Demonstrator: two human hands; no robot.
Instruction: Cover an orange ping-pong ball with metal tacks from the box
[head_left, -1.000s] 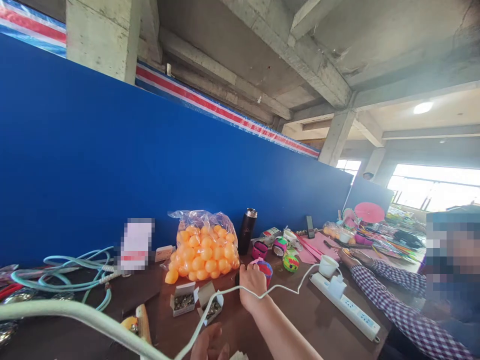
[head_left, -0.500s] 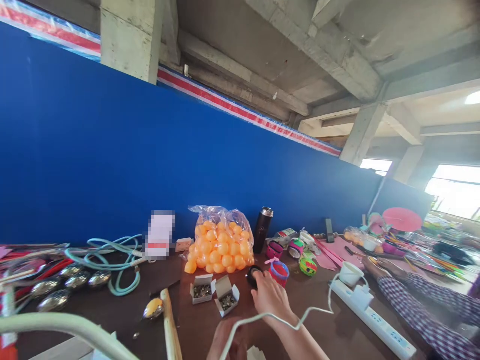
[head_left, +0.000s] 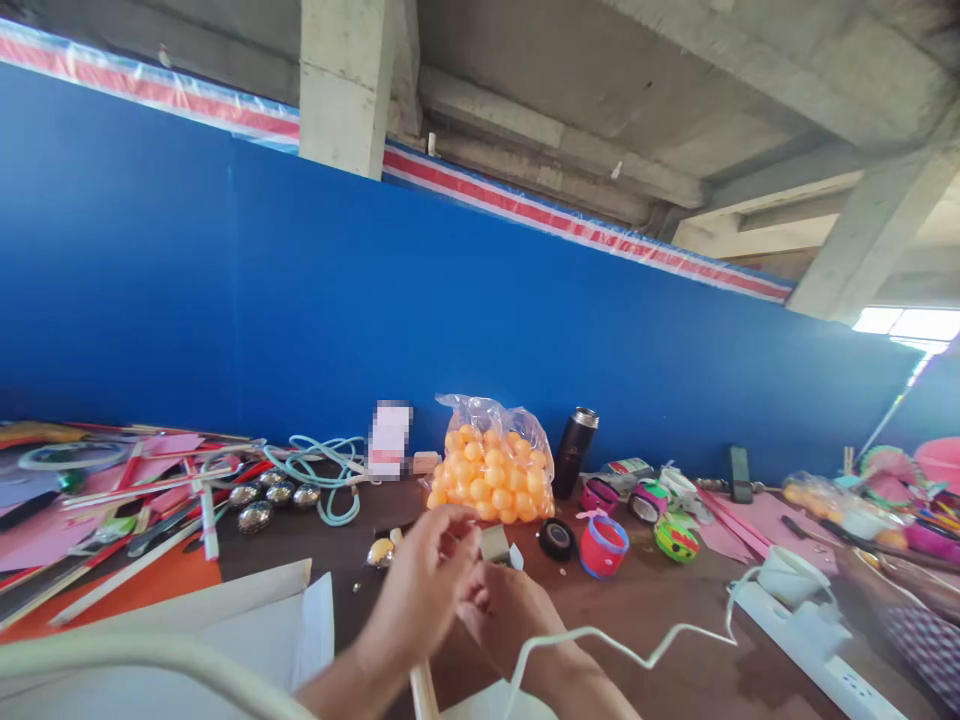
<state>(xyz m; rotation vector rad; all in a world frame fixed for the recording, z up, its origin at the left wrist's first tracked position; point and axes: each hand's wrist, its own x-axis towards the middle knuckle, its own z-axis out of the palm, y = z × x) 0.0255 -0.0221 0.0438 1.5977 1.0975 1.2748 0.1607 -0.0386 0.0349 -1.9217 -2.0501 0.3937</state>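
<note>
My left hand (head_left: 427,580) and my right hand (head_left: 517,605) are close together above the table, fingers curled toward each other. Whatever is between their fingertips is too small or hidden to make out. Just behind them, a small open cardboard box (head_left: 495,545) is partly covered by the hands. To its right lies a black ring-shaped roll (head_left: 557,540). A silver ball with an orange top (head_left: 380,553) sits left of my left hand. Below my wrists, a wooden stick (head_left: 424,690) shows in part.
A clear bag of orange balls (head_left: 491,475) stands behind the hands, beside a black flask (head_left: 577,450). A white cable (head_left: 622,650) crosses in front of my right forearm toward a power strip (head_left: 817,650). Silver balls (head_left: 255,516) and coloured strips lie left. A checked sleeve (head_left: 926,645) shows at right.
The view has turned left. My right hand has left the black roll and come to my left hand, which has risen. Both are now together in front of the small boxes.
</note>
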